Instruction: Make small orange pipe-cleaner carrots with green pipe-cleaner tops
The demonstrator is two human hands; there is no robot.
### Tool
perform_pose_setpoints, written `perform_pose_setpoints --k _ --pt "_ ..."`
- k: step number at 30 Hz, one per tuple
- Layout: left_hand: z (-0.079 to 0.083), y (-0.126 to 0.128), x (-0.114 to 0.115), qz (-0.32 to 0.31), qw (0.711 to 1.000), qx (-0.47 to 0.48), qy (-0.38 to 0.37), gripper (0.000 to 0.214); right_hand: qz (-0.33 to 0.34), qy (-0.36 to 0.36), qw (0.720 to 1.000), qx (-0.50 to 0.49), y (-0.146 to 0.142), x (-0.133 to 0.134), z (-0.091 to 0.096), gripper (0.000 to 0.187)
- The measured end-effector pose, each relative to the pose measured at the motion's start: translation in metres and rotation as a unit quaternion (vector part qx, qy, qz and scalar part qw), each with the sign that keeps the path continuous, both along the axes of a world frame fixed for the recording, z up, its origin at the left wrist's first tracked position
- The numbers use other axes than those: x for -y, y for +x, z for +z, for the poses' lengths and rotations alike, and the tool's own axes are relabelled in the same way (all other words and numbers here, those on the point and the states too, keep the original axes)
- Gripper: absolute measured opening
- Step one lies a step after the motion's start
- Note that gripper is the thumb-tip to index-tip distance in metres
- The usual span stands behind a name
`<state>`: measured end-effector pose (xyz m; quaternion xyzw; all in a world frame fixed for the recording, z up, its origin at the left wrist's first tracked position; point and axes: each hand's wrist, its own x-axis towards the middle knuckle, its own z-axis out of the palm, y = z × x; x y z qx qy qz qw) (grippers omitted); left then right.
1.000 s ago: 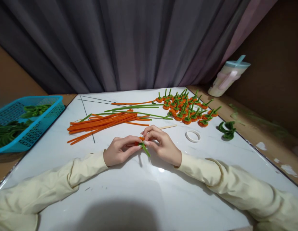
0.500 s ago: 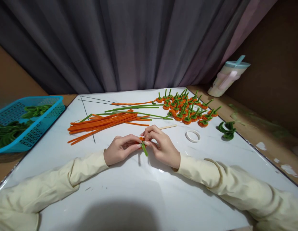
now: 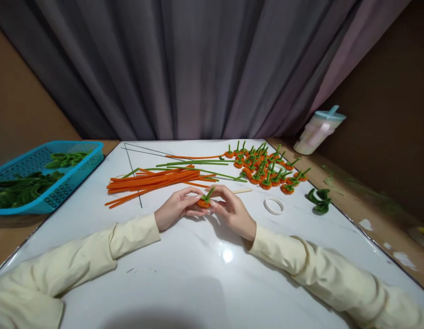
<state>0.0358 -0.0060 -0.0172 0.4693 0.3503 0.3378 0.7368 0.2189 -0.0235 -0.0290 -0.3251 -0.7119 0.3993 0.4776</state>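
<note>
Both hands meet over the middle of the white table (image 3: 198, 274). My left hand (image 3: 176, 209) and my right hand (image 3: 232, 210) pinch a small orange pipe-cleaner pumpkin (image 3: 204, 201) between their fingertips; its short green stem points up and away from me. Just beyond the hands lies a bundle of straight orange pipe cleaners (image 3: 153, 180) with a few green pipe cleaners (image 3: 194, 163) beside it. A thin wooden stick (image 3: 242, 191) lies right behind my right hand.
Several finished orange pumpkins with green stems (image 3: 263, 167) sit at the back right. A white ring (image 3: 274, 205) and a green coil (image 3: 318, 198) lie right. A blue basket (image 3: 71, 176) of green pieces stands left; a lidded cup (image 3: 318, 130) at far right. Thin wires (image 3: 133, 176) lie behind.
The pumpkin has been turned over in my fingers: its green stem pointed down toward me before and now points up and away. The camera has tilted slightly.
</note>
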Motion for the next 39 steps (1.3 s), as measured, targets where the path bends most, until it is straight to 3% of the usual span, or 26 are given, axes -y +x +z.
perform_pose_setpoints --k 4,8,12,18,22,31,39 --pt "0.001 0.002 -0.002 0.026 0.999 -0.009 -0.018 0.022 -0.016 0.04 0.997 0.059 -0.001 0.002 0.0 0.026" --pt "0.001 0.004 0.001 0.002 1.0 -0.017 0.02 0.028 -0.046 -0.052 0.998 -0.01 -0.003 -0.001 -0.004 0.031" --pt "-0.004 0.003 0.002 -0.007 0.996 -0.039 0.082 0.032 -0.026 -0.105 0.991 -0.08 -0.004 -0.003 -0.004 0.024" --pt "-0.01 0.001 0.0 0.004 0.988 -0.069 0.141 0.032 -0.007 -0.062 0.998 -0.001 -0.004 0.001 -0.002 0.029" --pt "-0.008 0.001 0.0 0.018 0.99 -0.068 0.126 0.034 -0.016 -0.041 0.998 0.044 -0.003 0.002 -0.002 0.023" --pt "-0.009 -0.001 -0.005 0.008 0.993 -0.04 0.109 0.036 0.027 -0.071 0.997 -0.002 -0.004 0.003 -0.002 0.031" --pt "-0.007 0.002 -0.003 0.016 0.986 -0.085 0.144 0.037 0.003 0.027 0.995 0.091 -0.003 0.006 0.001 0.015"
